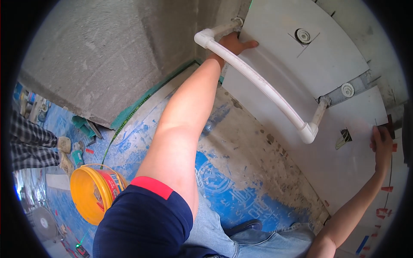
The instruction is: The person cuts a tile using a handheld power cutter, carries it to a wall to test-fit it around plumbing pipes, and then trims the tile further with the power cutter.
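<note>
A large pale grey wall tile (275, 124) stands against the wall, with cutouts around pipe fittings. My left hand (232, 44) is at its far left edge, behind a white plastic pipe (262, 85). The left thumb lies stretched on the tile's face; the fingers are partly hidden at the edge. At the tile's right edge my right hand (382, 144) is closed on it, beside a red tile wedge (394, 148). The white pipe bridges two wall outlets in front of the tile. Between the pipe and my right hand is a square hole (345, 135) in the tile.
A yellow bucket (89, 193) stands on the blue, dusty floor covering at the left. Behind it are another person's checked trousers (32, 144). Several red wedges sit along the joint at the right. A bare grey wall (107, 47) rises at the far left.
</note>
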`<action>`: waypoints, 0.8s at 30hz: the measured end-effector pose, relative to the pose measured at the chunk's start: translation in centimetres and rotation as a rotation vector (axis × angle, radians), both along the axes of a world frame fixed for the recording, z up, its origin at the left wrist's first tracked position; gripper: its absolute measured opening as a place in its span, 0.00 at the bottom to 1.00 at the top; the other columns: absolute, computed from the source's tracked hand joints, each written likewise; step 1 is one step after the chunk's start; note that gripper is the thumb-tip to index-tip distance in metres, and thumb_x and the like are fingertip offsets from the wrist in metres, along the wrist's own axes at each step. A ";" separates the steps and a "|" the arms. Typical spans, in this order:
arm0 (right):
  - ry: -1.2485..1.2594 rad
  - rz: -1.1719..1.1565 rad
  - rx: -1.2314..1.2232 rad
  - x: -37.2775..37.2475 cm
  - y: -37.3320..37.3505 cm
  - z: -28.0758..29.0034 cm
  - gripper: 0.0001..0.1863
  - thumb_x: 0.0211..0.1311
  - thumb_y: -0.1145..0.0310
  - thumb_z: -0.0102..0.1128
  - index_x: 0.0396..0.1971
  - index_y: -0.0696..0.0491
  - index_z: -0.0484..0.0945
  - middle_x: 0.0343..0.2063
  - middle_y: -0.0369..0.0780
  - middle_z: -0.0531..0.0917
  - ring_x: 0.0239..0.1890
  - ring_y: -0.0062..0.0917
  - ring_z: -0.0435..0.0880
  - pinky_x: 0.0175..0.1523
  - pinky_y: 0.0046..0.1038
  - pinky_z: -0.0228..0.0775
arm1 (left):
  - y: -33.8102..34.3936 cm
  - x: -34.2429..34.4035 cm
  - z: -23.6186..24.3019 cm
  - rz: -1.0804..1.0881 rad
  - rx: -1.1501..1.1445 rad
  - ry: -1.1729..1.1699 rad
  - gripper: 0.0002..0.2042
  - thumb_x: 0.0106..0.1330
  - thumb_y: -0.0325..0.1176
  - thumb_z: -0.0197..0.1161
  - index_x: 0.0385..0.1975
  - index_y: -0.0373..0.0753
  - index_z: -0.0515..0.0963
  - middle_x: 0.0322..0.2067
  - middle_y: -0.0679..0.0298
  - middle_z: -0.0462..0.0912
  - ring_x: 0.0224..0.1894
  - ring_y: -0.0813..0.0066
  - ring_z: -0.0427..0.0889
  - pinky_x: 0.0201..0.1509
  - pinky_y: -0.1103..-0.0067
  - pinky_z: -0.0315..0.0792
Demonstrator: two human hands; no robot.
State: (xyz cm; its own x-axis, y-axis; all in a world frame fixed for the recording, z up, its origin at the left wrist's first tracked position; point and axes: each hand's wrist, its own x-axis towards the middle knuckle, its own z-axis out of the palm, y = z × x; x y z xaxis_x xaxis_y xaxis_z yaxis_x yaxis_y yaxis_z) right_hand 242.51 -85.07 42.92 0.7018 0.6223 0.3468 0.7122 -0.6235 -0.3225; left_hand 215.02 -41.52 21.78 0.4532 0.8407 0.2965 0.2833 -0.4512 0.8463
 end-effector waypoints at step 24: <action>0.138 0.027 0.150 -2.5 0.7 1.1 0.13 0.61 0.62 0.62 0.29 0.58 0.74 0.17 0.34 0.73 0.16 0.17 0.70 0.22 0.21 0.59 | -1.3 -0.2 0.2 0.054 0.023 -0.062 0.38 0.56 0.53 0.67 0.57 0.25 0.68 0.51 0.44 0.77 0.56 0.51 0.75 0.61 0.69 0.67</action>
